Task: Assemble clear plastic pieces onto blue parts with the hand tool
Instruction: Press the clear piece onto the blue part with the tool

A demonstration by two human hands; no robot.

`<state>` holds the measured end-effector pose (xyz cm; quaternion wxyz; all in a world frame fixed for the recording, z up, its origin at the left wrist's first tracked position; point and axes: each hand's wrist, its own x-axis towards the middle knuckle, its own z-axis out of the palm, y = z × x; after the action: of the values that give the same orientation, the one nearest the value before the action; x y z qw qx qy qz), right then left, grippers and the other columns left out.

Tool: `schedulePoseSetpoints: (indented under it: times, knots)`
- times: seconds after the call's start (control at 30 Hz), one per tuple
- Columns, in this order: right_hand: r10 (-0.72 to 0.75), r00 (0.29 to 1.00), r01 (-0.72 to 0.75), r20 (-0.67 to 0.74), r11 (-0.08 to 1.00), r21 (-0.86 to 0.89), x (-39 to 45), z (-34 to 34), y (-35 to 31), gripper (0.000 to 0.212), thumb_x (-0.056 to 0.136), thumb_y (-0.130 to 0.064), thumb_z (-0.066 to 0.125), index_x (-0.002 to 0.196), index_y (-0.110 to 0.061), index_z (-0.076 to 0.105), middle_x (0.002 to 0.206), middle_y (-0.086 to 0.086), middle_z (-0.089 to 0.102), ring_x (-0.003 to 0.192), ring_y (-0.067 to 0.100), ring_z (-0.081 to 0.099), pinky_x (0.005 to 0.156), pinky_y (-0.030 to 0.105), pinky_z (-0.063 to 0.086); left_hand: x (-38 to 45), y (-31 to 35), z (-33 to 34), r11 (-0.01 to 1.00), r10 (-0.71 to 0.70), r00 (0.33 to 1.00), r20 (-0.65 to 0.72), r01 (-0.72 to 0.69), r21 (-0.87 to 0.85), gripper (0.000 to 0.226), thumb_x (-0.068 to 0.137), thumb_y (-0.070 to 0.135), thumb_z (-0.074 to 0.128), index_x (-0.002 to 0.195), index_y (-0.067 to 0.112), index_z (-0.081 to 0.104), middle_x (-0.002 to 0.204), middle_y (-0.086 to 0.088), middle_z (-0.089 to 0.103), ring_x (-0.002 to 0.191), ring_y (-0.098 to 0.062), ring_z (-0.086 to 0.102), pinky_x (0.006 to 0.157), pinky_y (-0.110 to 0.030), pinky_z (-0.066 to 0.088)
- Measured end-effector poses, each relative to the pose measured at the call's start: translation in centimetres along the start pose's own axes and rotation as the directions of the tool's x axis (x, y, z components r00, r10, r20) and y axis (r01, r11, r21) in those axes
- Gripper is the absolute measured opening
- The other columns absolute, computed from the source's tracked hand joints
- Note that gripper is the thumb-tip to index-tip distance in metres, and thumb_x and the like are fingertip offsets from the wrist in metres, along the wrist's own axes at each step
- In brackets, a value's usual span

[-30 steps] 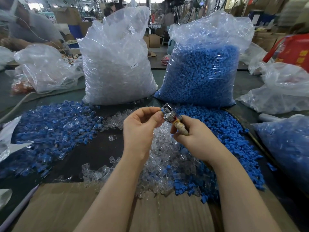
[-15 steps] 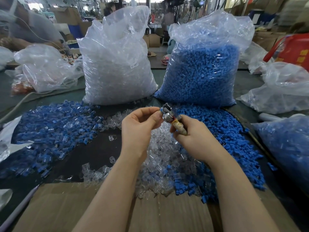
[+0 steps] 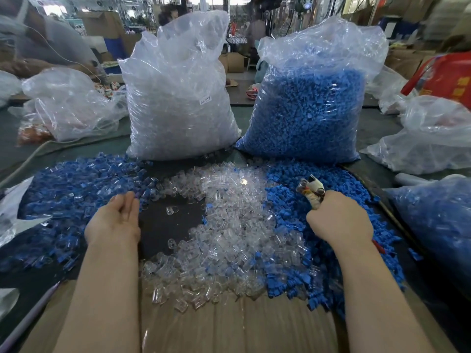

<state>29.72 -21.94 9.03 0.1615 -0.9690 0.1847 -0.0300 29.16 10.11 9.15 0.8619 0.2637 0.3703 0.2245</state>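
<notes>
Hundreds of loose clear plastic pieces (image 3: pixel 229 225) lie heaped mid-table, on the dark mat and spilling onto cardboard (image 3: pixel 229 327). Blue parts (image 3: pixel 328 192) are piled just right of them; a mixed blue-and-clear heap (image 3: pixel 76 189) sits left. Right hand (image 3: pixel 340 220) is curled round the hand tool (image 3: pixel 312 193), its tip up, seemingly with a clear piece on it. Left hand (image 3: pixel 116 220) hovers by the left heap, fingers relaxed, holding nothing. Pieces look light, rigid and slick: likely best pinched singly across the sides, fingertip and thumb.
</notes>
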Motion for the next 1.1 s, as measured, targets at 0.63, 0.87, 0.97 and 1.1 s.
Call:
schedulePoseSetpoints:
  times: [0.63,0.87,0.97,1.1]
  knots:
    - [-0.057,0.998,0.058,0.017,0.996,-0.060,0.1,0.7,0.1,0.018,0.084,-0.022,0.061,0.082,-0.019,0.043,0.077,0.001,0.049,0.062,0.019,0.045,0.047,0.028,0.028,-0.4,-3.8,0.4,-0.374,0.139,0.790,0.597,-0.517,0.770,0.020,0.090,0.014,0.069,0.108,0.019,0.075,0.114,-0.006,0.070,0.101,-0.023,0.062,0.087,-0.035,0.050]
    - [-0.062,0.995,0.061,-0.074,0.998,-0.010,0.3,0.8,0.0,0.029,0.087,-0.029,0.061,0.075,-0.020,0.036,0.073,0.003,0.050,0.059,0.018,0.045,0.047,0.028,0.026,-0.8,-3.1,0.5,-0.271,0.165,0.781,0.603,-0.552,0.789,0.021,0.086,0.018,0.073,0.071,0.032,0.066,0.087,0.008,0.069,0.074,-0.008,0.057,0.064,-0.025,0.043]
    - [-0.082,0.990,0.091,-0.119,0.993,0.072,0.5,0.7,-0.1,0.024,0.088,-0.027,0.058,0.075,-0.019,0.040,0.072,0.003,0.052,0.060,0.020,0.046,0.048,0.029,0.027,-2.3,-3.5,1.3,0.007,0.170,0.755,0.633,-0.643,0.766,0.014,0.082,0.022,0.077,0.071,0.026,0.070,0.074,0.008,0.069,0.070,-0.011,0.064,0.058,-0.025,0.047]
    - [-0.146,0.981,0.172,-0.126,0.960,0.221,0.7,0.3,-0.6,0.017,0.089,-0.031,0.057,0.079,-0.019,0.051,0.071,0.002,0.057,0.063,0.021,0.051,0.050,0.029,0.031,-4.7,-5.1,2.9,0.353,0.042,0.747,0.663,-0.632,0.689,0.008,0.080,0.021,0.080,0.078,0.021,0.072,0.071,0.002,0.073,0.074,-0.016,0.069,0.069,-0.035,0.058]
